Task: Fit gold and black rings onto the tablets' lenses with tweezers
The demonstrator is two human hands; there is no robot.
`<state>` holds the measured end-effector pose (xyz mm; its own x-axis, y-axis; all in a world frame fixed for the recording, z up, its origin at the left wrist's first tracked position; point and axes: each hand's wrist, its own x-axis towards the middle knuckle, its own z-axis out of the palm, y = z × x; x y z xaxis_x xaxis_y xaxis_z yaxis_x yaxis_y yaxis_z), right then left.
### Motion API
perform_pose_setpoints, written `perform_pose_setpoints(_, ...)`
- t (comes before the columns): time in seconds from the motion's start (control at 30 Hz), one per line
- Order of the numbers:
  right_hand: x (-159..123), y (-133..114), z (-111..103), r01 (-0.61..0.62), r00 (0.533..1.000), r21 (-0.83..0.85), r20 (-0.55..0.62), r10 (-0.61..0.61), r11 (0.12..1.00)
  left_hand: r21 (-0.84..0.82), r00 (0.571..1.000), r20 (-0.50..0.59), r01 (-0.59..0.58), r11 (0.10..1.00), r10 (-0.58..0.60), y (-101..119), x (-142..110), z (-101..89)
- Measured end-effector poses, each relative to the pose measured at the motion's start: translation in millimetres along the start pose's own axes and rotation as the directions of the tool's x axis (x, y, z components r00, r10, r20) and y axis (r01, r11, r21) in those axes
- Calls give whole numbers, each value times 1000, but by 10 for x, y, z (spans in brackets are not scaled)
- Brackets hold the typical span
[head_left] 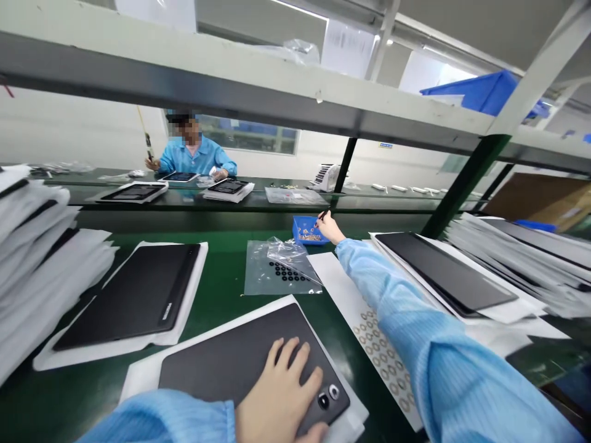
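Green bench [217, 307]: panel [231, 363] under left fingers [289, 360]

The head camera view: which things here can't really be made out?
- Blue tray: its small parts are too tiny to identify.
- Right hand: holds a thin dark tool; its tip is too small to tell.
- Dark panel: the left hand covers part of it; the bottom edge cuts the wrist.
- Lettering on the other dark panel: too small to read.
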<state>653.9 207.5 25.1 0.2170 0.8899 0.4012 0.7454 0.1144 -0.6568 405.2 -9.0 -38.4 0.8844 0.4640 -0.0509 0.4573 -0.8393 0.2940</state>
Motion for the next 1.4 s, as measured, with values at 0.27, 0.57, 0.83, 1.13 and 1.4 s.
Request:
perform_pose_setpoints(0.27, -306, -121, 27, 168, 969, -69, 195, -152, 983, -273, 944, -322, -15, 962, -77, -253, 90, 28)
perform_pose_setpoints(0.57, -1311, -263, 567, 473, 767, 7, 488, -416, 881, -771, 527, -340, 318, 551, -779, -1614, 272, -498)
perform_pose_setpoints(0.83, -1233, -192, 528, 578, 701, 112, 438, -562, 808, -972, 623, 180, 234, -38, -761, -1611, 325, -698)
perform_pose_setpoints(1.13, -1002, -263, 408, 505, 732, 166, 438, -522, 847, -975, 712, 222, 151, -164, -666, -1489, 721, -560)
perform_pose_setpoints(1.4, -820, -445, 665, 319, 861, 99, 385, -332, 942, -988, 703, 155, 110, -110, -694, -1439, 733, -452)
